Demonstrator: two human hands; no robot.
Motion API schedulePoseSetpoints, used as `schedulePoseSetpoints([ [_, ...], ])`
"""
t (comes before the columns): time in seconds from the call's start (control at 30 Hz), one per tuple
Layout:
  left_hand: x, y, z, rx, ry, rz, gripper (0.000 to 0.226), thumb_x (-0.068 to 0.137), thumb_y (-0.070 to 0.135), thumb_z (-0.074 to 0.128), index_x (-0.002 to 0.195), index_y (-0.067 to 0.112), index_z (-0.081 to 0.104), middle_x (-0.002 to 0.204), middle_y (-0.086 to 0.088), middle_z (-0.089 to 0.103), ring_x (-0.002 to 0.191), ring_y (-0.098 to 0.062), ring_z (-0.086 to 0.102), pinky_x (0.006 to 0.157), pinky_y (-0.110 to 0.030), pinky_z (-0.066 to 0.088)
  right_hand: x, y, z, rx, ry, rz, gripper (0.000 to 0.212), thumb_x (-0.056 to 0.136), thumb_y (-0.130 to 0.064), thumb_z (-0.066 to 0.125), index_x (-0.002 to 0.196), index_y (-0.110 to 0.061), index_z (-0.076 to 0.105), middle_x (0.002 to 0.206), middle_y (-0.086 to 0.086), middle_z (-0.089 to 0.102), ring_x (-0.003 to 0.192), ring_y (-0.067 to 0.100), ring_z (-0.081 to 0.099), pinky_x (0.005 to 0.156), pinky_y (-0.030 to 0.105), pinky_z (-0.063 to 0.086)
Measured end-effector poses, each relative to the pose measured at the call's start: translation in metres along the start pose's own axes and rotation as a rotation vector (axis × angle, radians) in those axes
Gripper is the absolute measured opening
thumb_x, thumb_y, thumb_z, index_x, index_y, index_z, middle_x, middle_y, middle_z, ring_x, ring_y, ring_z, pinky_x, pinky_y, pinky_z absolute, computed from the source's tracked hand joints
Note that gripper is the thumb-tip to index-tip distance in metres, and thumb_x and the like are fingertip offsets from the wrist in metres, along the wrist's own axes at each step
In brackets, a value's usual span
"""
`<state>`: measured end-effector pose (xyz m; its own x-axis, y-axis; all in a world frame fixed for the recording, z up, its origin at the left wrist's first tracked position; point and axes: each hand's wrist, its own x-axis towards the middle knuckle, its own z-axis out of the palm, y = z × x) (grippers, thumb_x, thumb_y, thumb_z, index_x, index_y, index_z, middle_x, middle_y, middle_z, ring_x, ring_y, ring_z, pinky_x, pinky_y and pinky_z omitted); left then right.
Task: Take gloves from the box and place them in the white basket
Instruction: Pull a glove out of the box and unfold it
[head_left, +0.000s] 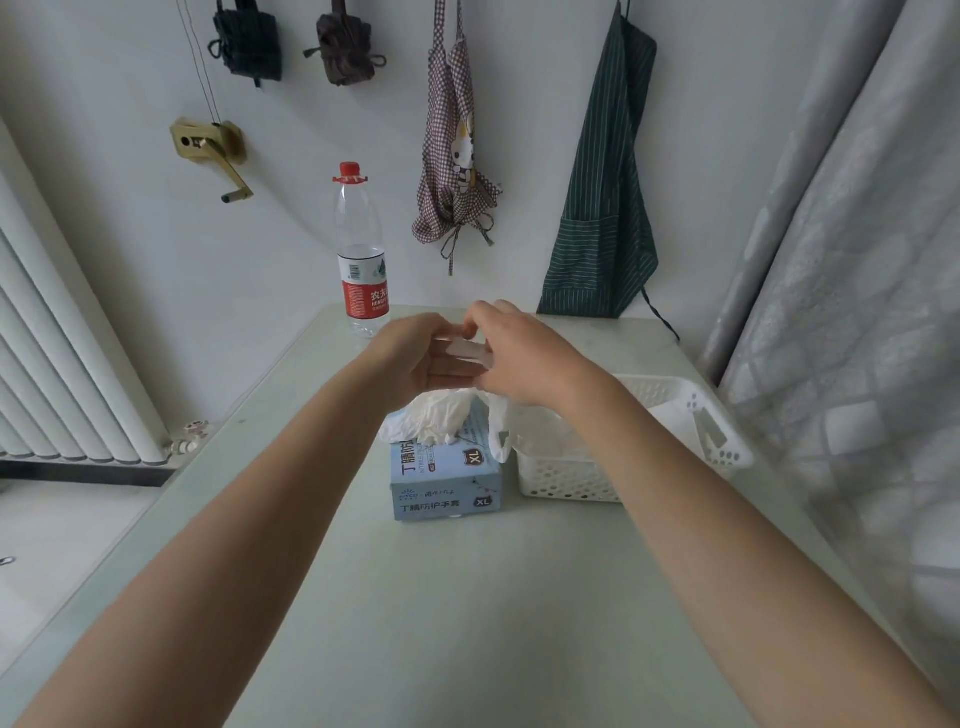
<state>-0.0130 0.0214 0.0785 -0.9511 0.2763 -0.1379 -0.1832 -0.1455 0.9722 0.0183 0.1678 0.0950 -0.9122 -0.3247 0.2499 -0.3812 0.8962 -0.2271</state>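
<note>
- On a pale green table (467, 597), seen from the head camera looking forward and down, two bare forearms reach out and the hands meet above a box of gloves.
- The left hand (415, 353) has its fingers curled inward, touching a thin whitish glove (467, 351) stretched between the two hands.
- The right hand (519, 358) is seen from the back, its fingers bent down over the same glove; the fingertips are hidden, so the exact grip cannot be made out.
- More of the translucent glove hangs below the right hand, over the gap between box and basket.
- The light blue glove box (447, 483) sits at mid table, just under the hands, marked XL, with crumpled white gloves (441, 415) bulging out of its top opening.
- The white basket (566, 480), a perforated plastic one, stands just to the right of the box, partly hidden by the right forearm.
- A clear water bottle (361, 249) with a red cap and red label stands upright at the far edge of the table, left of the hands.
- On the white wall behind hang a checked apron (452, 156) and a dark green striped apron (608, 208).
- A white radiator (57, 364) is at far left and a grey curtain (841, 286) at right.
</note>
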Motion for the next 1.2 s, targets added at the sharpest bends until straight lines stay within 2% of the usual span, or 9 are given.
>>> schedulePoseSetpoints([
  [0.13,-0.004,-0.002,-0.005,0.061,-0.143,-0.012,0.035,0.096,-0.002,0.029,0.103,-0.005,0.063,0.093,-0.022,0.073,0.086,-0.032,0.072,0.08,-0.038,0.061,0.002,0.001,0.003,0.015,0.045,0.055,0.019,0.086,-0.001,0.054,0.09,-0.02,0.051,0.093,0.0,0.054,0.078,0.018,0.053,0.06,0.028,0.041],
  [0.3,-0.001,-0.013,-0.013,0.489,-0.149,0.047,0.016,0.094,0.003,0.056,0.106,0.002,0.066,0.098,-0.016,0.072,0.087,-0.026,0.071,0.078,-0.032,0.059,0.004,0.005,-0.007,0.287,0.144,0.191,0.012,0.091,-0.011,0.047,0.087,-0.008,0.058,0.081,0.001,0.055,0.068,0.015,0.046,0.055,0.027,0.036],
  [0.43,0.002,-0.019,-0.012,0.77,-0.077,0.08,0.016,0.088,0.025,0.07,0.096,0.012,0.073,0.099,-0.008,0.07,0.091,-0.02,0.062,0.079,-0.033,0.055,0.006,0.004,-0.011,0.461,0.329,0.332,0.026,0.086,-0.011,0.042,0.063,-0.016,0.032,0.061,-0.002,0.033,0.058,0.016,0.028,0.051,0.03,0.022],
  [0.5,0.003,-0.02,-0.014,0.703,-0.041,0.128,0.02,0.084,0.031,0.072,0.091,0.012,0.075,0.101,-0.01,0.071,0.097,-0.024,0.063,0.088,-0.037,0.052,0.006,0.006,-0.016,0.529,0.373,0.384,0.03,0.084,-0.013,0.043,0.062,-0.019,0.024,0.06,-0.002,0.026,0.058,0.016,0.023,0.053,0.031,0.018],
  [0.6,0.006,-0.016,-0.016,0.341,-0.04,0.205,0.01,0.084,0.02,0.066,0.078,0.013,0.068,0.082,-0.012,0.063,0.081,-0.03,0.058,0.072,-0.028,0.049,0.005,0.013,-0.021,0.682,0.389,0.427,0.031,0.085,-0.019,0.047,0.062,-0.019,0.025,0.059,-0.002,0.023,0.059,0.017,0.023,0.054,0.032,0.018],
  [0.7,0.009,-0.011,-0.014,0.078,-0.072,0.21,0.008,0.086,0.017,0.063,0.083,0.01,0.059,0.088,-0.015,0.049,0.08,-0.027,0.047,0.071,-0.035,0.041,0.006,0.024,-0.023,0.821,0.401,0.459,0.015,0.087,-0.015,0.048,0.075,-0.014,0.039,0.067,0.001,0.029,0.066,0.017,0.028,0.056,0.031,0.02],
  [0.83,0.019,-0.019,0.0,0.262,0.027,0.132,0.019,0.094,0.023,0.064,0.098,0.004,0.067,0.084,-0.011,0.063,0.07,-0.022,0.058,0.065,-0.031,0.047,0.003,0.048,-0.012,0.778,0.391,0.505,0.019,0.095,-0.02,0.043,0.078,-0.014,0.038,0.069,0.001,0.033,0.064,0.017,0.033,0.055,0.03,0.025],
  [1.0,0.049,-0.048,0.011,0.342,0.052,-0.051,0.01,0.089,0.018,0.07,0.086,0.011,0.063,0.076,-0.006,0.063,0.062,-0.018,0.057,0.053,-0.025,0.046,-0.009,0.098,0.02,0.66,0.257,0.639,0.029,0.098,-0.018,0.042,0.071,-0.018,0.033,0.064,0.004,0.032,0.053,0.017,0.03,0.047,0.024,0.022],
  [1.2,0.075,-0.053,0.055,0.747,0.175,0.11,0.012,0.085,0.024,0.074,0.091,0.016,0.068,0.068,0.003,0.06,0.058,-0.014,0.052,0.046,-0.018,0.039,-0.028,0.151,0.034,0.52,0.282,0.728,0.036,0.098,-0.014,0.042,0.064,-0.016,0.028,0.063,0.003,0.033,0.056,0.018,0.03,0.048,0.03,0.02],
])
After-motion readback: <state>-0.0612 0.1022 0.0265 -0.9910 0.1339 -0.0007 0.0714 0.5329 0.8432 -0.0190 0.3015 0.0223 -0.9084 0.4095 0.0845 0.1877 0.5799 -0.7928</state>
